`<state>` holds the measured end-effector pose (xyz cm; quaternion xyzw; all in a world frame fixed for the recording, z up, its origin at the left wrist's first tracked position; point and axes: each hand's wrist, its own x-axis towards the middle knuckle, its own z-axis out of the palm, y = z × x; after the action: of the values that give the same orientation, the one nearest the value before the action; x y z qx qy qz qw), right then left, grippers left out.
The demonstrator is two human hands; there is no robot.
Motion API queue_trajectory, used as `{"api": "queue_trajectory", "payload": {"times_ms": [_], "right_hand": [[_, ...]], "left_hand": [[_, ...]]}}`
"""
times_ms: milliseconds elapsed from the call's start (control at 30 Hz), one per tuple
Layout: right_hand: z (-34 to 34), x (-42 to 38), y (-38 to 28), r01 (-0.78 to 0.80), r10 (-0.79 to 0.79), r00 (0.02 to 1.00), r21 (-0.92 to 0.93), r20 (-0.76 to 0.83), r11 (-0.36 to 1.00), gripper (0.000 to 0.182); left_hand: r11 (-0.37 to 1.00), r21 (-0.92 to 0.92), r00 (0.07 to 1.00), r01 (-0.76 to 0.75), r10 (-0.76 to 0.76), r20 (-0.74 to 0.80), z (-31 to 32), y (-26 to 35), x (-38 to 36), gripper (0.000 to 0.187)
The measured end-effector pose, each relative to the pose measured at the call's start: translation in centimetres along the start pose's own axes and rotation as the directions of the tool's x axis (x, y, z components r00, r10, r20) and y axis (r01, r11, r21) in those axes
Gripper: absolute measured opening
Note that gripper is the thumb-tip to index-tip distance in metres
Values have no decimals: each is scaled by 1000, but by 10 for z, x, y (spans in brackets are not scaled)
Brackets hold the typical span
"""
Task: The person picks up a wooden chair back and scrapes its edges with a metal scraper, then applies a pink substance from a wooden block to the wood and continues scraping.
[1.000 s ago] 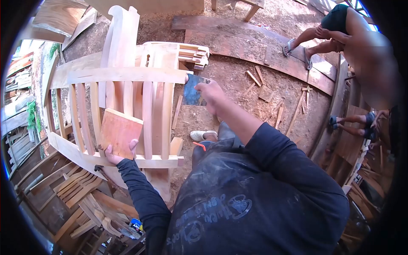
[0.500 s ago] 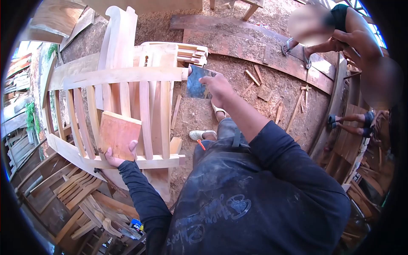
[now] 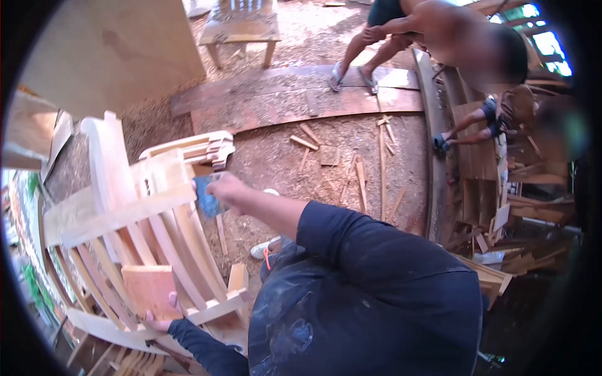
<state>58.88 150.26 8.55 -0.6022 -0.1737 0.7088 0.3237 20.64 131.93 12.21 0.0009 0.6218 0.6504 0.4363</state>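
Observation:
My left hand grips the lower edge of a small rectangular wooden board, its thumb lying on the face. The board rests over the slats of a pale wooden slatted frame, near the lower rail. My right hand is closed on a flat bluish sheet, whose exact kind I cannot make out. That sheet is at the right end of the frame's upper rail, close to or touching it. Tall curved wooden pieces lie behind the rail.
A stack of shaped wooden parts lies beyond the frame. Offcuts and sawdust cover the ground. Long planks lie farther back, where a person stands. A wooden stool and a large panel are at the upper left.
My view has swung, so the frame and both hands appear farther left and lower. Both hands keep hold of the board and the bluish sheet.

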Motion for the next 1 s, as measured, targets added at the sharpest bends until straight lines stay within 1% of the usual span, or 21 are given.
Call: {"api": "queue_trajectory", "payload": {"times_ms": [33,67,100,200,233,333,433,467,500,533,567,600,633,667,700,767,867,1000], "right_hand": [[2,3,4,-20,20,1000,57,-4,998,27],[-3,-18,-17,-48,48,998,-2,40,999,27],[0,10,9,15,-22,993,67,114,998,30],[-4,-17,-18,5,0,999,-103,52,995,31],[-2,-15,-16,-34,36,999,-114,14,993,33],[-6,-33,-32,-6,12,998,-91,60,996,35],[-9,5,1,56,-51,992,-48,113,997,39],[-11,-15,-20,-3,2,998,20,69,1000,38],[-17,-12,-22,-18,14,998,67,59,998,36],[-28,2,-16,55,-59,993,42,106,998,35],[-40,13,-10,80,-85,989,45,120,996,28],[-50,8,-15,186,-195,961,67,194,980,29],[-61,5,-22,293,-244,946,-238,213,926,30],[-67,2,-23,382,-301,924,-512,237,770,32],[-64,2,-19,516,-410,856,-569,315,640,34],[-66,-1,-13,712,-576,667,-632,473,305,38],[-43,-11,-10,698,-585,663,-668,467,258,41],[-25,-7,0,647,-622,650,-747,437,152,43]], "left_hand": [[1000,24,1000,17,-17,-17,-5,0,5,87],[992,97,993,-76,85,-86,15,2,-12,85],[992,88,991,-92,100,-94,8,1,-2,84],[992,73,988,-103,111,-110,6,0,4,82],[992,75,987,-101,109,-117,6,1,-1,82],[996,70,995,-53,59,-77,17,0,-10,83],[998,57,996,-33,37,-86,28,5,-23,83],[999,44,1000,-15,16,-27,23,6,-21,83],[999,37,1000,-6,5,18,11,4,-11,83],[996,71,997,-54,50,58,-9,2,8,86],[999,43,1000,-24,24,-10,-5,1,5,87],[999,31,999,-43,43,5,9,2,-9,87],[997,25,997,-70,70,18,7,2,-7,87],[996,22,996,-84,83,44,3,0,-5,86],[996,18,996,-82,81,34,3,3,-6,86],[998,1,998,-57,57,34,10,0,-9,86],[997,15,996,-69,70,-53,23,1,-17,88],[998,-12,998,-61,61,-16,7,-1,-6,87]]}}
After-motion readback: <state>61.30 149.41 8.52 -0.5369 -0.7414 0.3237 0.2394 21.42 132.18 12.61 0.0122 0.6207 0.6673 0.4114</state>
